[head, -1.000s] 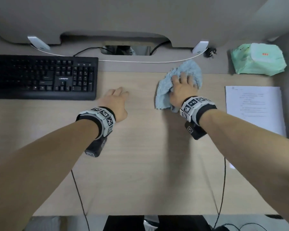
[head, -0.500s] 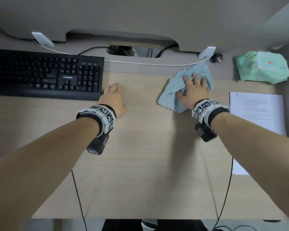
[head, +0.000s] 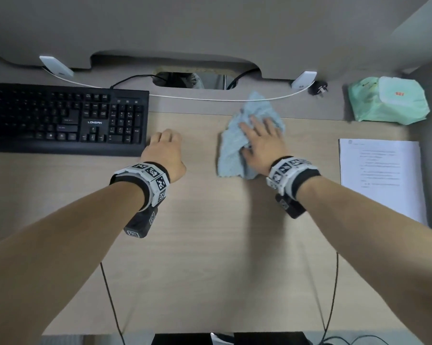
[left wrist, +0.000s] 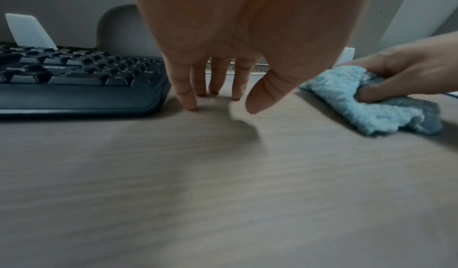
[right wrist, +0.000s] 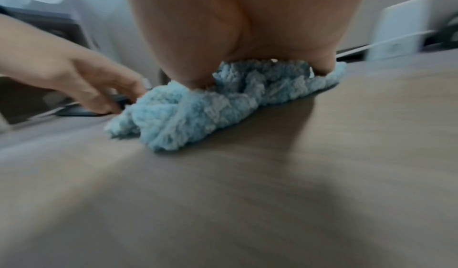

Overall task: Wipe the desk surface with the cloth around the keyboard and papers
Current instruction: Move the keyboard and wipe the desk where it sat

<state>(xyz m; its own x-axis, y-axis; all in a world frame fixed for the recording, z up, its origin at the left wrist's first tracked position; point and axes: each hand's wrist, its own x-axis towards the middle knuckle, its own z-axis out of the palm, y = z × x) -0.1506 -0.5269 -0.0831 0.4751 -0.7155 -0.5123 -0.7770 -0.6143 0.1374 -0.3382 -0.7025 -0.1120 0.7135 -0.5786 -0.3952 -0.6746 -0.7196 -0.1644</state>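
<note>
My right hand point(head: 258, 139) lies on the light blue cloth point(head: 231, 155), fingers spread over it and the thumb tucked into a bunched fold, as the left wrist view shows. The cloth point(right wrist: 198, 111) is pressed onto the wooden desk point(head: 210, 245) near its back edge. My left hand point(head: 164, 145) stands on straight fingertips point(left wrist: 190, 103) just right of the black keyboard point(head: 65, 118) and holds nothing. White printed papers point(head: 381, 175) lie at the right, apart from the cloth.
A green pack of wipes point(head: 389, 100) sits at the back right. A white cable point(head: 210, 98) and a black plug point(head: 318, 88) run along the grey back strip. A cable opening point(head: 192, 80) gapes behind the cloth. Thin black wires point(head: 110, 295) hang from both wrists.
My right hand swept the cloth right and then back left, closer to the keyboard. My left hand slid left up to the keyboard's right edge.
</note>
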